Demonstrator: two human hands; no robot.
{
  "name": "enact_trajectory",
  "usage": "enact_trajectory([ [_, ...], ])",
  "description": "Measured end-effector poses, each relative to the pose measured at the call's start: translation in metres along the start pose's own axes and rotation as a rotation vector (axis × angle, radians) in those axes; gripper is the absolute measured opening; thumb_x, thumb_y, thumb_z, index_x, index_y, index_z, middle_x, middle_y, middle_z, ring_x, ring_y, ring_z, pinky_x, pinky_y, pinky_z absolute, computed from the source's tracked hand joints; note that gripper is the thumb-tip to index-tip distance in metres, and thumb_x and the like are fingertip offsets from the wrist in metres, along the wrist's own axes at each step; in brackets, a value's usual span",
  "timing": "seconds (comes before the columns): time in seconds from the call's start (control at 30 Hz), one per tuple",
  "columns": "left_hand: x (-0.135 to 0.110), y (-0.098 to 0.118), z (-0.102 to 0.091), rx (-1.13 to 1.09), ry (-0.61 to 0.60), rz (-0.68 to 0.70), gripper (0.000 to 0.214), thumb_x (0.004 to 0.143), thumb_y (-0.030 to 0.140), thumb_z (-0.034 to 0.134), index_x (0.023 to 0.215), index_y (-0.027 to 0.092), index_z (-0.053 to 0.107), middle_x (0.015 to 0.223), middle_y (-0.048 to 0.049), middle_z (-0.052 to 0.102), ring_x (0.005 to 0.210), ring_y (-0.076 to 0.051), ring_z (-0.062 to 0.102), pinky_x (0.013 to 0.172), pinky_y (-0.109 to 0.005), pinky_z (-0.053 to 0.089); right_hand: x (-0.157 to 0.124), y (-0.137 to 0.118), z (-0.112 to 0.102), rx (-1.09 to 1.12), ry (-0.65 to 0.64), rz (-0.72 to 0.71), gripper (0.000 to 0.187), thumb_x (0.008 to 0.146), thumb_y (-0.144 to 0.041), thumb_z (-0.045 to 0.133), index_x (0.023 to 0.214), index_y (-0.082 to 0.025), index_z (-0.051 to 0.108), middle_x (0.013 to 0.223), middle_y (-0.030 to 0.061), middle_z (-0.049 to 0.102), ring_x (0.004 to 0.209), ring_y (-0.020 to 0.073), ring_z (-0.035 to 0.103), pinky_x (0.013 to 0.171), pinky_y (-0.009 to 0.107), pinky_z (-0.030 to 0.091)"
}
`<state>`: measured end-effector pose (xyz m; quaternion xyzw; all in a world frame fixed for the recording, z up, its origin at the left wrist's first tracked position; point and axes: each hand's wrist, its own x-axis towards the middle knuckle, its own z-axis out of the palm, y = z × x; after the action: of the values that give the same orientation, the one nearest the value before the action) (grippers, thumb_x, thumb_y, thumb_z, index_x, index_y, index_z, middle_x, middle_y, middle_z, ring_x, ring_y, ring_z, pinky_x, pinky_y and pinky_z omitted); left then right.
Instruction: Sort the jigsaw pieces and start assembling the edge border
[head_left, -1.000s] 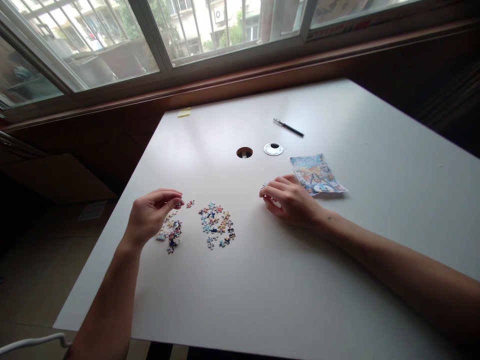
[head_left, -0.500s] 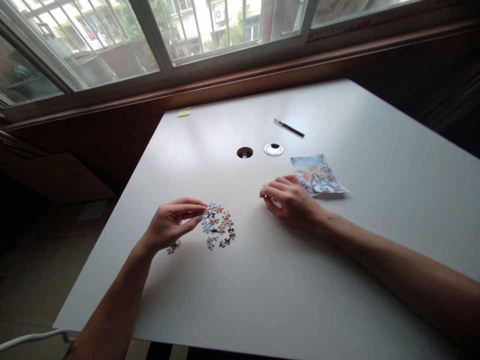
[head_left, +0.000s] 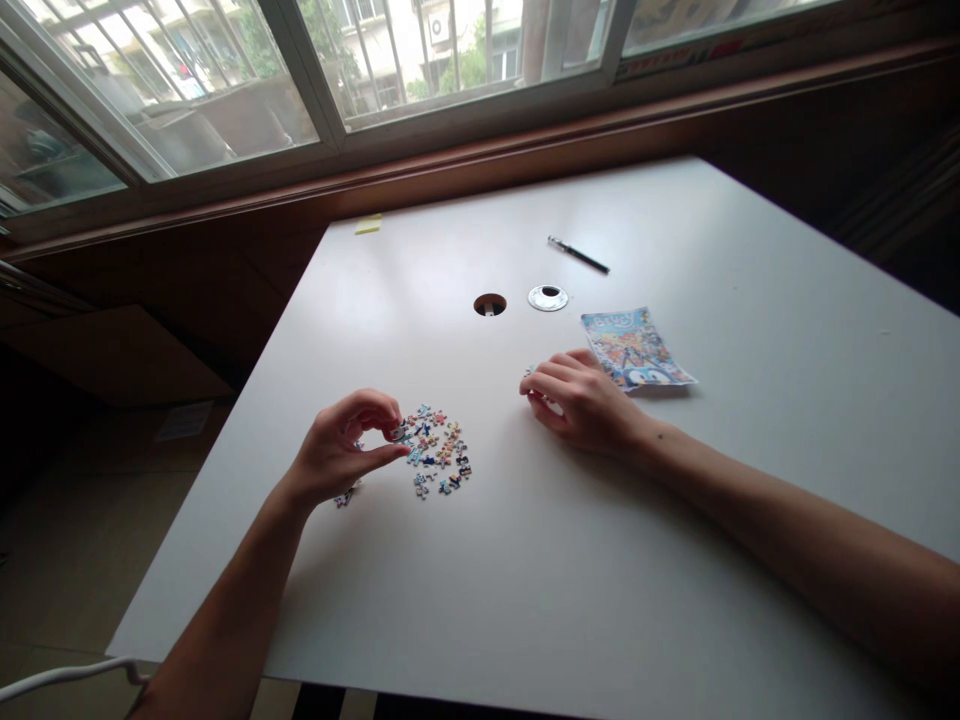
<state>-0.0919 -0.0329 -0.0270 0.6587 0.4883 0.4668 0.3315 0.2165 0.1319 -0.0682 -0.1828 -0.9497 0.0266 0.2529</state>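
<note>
the left hand's [head_left: 334, 450] thumb and fingers curved half apart, a puzzle piece [head_left: 398, 431] at the index fingertip; whether it was gripped, i couldn't tell. that hand partly hid a heap [head_left: 346, 496] at its 5 o'clock. loose pieces [head_left: 442, 452] lay at 3 o'clock, pointing every way. the right hand [head_left: 581, 405] rested, fingers bent, contents unclear; the leaflet [head_left: 637, 350] beside it ran 11 to 5.
</note>
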Motion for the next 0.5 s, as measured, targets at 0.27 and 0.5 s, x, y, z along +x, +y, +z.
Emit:
enact_trajectory([
  [0.27,-0.0006,-0.0013,-0.0002,0.020,-0.011,0.008,0.033,0.074,0.008,0.081,0.099,0.018,0.062,0.095,-0.0054,0.062,0.092,-0.017,0.063,0.077,-0.028,0.056,-0.0002,-0.0005,-0.0002,0.008,0.002,0.002,0.012,0.091,-0.012,0.053,0.093,-0.020,0.062,0.083,0.0032,0.069,0.081,0.0195,0.061,0.086,0.037,0.036],
  [0.5,0.0022,0.0016,-0.0054,0.421,0.001,0.027,0.008,0.083,0.016,0.071,0.091,0.018,0.068,0.102,-0.0089,0.071,0.096,-0.021,0.067,0.087,-0.035,0.055,-0.0003,-0.0003,-0.0004,0.014,-0.005,0.012,0.013,0.090,-0.012,0.053,0.093,-0.020,0.063,0.083,0.0033,0.069,0.081,0.0196,0.061,0.086,0.037,0.036],
])
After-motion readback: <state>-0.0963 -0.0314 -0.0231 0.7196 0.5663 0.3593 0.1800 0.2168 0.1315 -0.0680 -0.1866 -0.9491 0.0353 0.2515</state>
